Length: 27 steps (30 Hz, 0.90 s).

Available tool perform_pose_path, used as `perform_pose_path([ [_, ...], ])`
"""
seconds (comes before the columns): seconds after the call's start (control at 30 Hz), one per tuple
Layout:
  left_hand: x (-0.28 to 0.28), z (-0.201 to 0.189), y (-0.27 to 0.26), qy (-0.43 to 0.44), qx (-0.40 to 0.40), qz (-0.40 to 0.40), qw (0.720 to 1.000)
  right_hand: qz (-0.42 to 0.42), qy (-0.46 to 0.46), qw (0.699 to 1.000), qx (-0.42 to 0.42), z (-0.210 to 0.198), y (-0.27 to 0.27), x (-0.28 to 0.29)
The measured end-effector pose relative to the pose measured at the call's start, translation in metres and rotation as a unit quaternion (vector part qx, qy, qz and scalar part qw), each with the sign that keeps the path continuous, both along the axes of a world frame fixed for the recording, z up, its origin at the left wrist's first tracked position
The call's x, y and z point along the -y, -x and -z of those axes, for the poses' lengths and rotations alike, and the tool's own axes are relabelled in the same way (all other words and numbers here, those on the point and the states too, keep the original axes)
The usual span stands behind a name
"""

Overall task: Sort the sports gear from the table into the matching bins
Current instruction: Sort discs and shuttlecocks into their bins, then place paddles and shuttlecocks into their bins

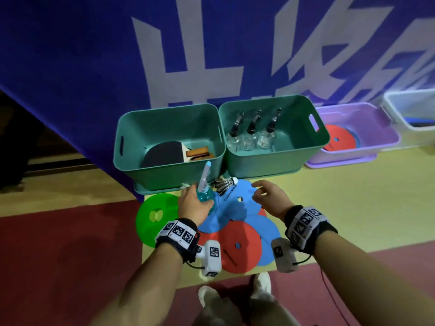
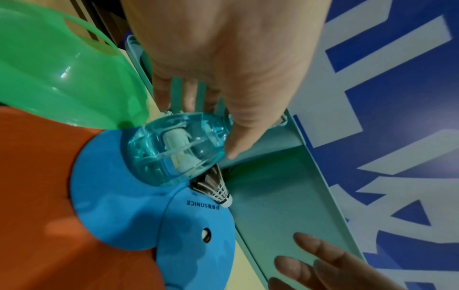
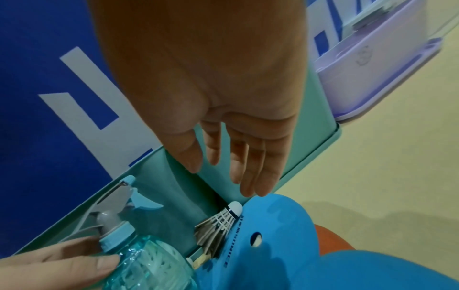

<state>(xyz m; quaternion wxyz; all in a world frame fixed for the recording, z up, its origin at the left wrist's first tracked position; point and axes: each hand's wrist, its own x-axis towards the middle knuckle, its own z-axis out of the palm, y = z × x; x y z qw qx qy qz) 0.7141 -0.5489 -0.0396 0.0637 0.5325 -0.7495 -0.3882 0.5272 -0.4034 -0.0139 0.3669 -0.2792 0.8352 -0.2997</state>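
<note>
My left hand (image 1: 196, 201) grips a clear teal spray bottle (image 1: 207, 196) by its body, thumb on one side (image 2: 231, 149), nozzle pointing up. The bottle (image 2: 174, 151) sits just above a pile of blue discs (image 1: 237, 203). My right hand (image 1: 260, 192) hovers open over the top blue disc (image 3: 285, 235), fingers (image 3: 248, 176) spread and holding nothing. A dark-feathered shuttlecock (image 1: 224, 183) lies between the discs and the green bins, just beyond the right fingertips (image 3: 223, 219). A second shuttlecock shows partly behind the bottle.
Two green bins stand behind: the left one (image 1: 127, 137) holds a paddle, the right one (image 1: 299, 137) holds three spray bottles. A purple bin (image 1: 367, 142) with red and blue discs and a white bin (image 1: 412, 109) lie further right. Red discs (image 1: 240, 243) and a green disc (image 1: 153, 215) lie nearby.
</note>
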Motion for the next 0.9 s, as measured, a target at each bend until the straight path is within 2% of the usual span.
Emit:
perform_pose_path([
  [0.2, 0.007, 0.016, 0.012, 0.023, 0.012, -0.002, 1.0, 0.017, -0.009, 1.0, -0.001, 0.022, -0.002, -0.018],
  [0.43, 0.002, 0.024, 0.015, 0.037, -0.036, -0.023, 0.998, 0.006, -0.02, 1.0, 0.012, 0.042, -0.003, -0.032],
  [0.63, -0.011, 0.022, 0.003, 0.036, -0.081, -0.059, 0.994, -0.053, -0.024, 0.998, 0.006, 0.046, -0.007, -0.028],
  [0.9, -0.038, 0.006, -0.028, 0.006, -0.159, -0.172, 0.972, -0.15, -0.031, 0.988, -0.009, 0.039, -0.017, -0.016],
])
